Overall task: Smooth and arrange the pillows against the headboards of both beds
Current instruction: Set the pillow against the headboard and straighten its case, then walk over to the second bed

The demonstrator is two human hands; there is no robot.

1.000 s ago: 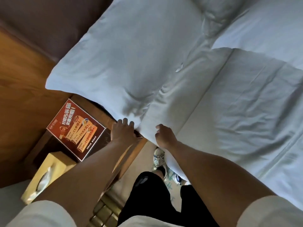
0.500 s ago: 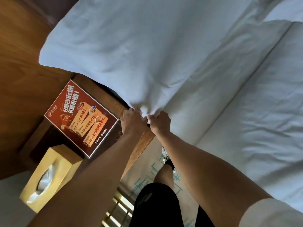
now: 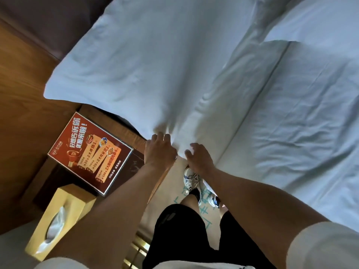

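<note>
A large white pillow [image 3: 155, 65] lies at the head of the bed, its far edge against the dark padded headboard [image 3: 38, 20]. Its near corner overhangs the bed's side, and the cloth bunches into creases there. My left hand [image 3: 160, 150] grips that corner, fingers curled over the fabric. My right hand [image 3: 198, 158] sits just to the right with fingers spread and loose, touching the white sheet edge [image 3: 204, 123] beside the corner. A white duvet [image 3: 291, 123] covers the bed to the right. Another white pillow or fold [image 3: 320, 14] shows at the top right.
A dark wooden nightstand [image 3: 136, 164] stands close on the left of the bed, carrying a red menu card [image 3: 90, 152] and a yellow tissue box [image 3: 58, 216]. Wood panelling [image 3: 23, 94] lines the wall. My legs and trainers [image 3: 191, 179] fill the narrow floor gap.
Both hands pinched the pillow's corner together half a second ago. Now my right hand has let go and opened, shifting right; the left stays on the corner. The view has tilted back.
</note>
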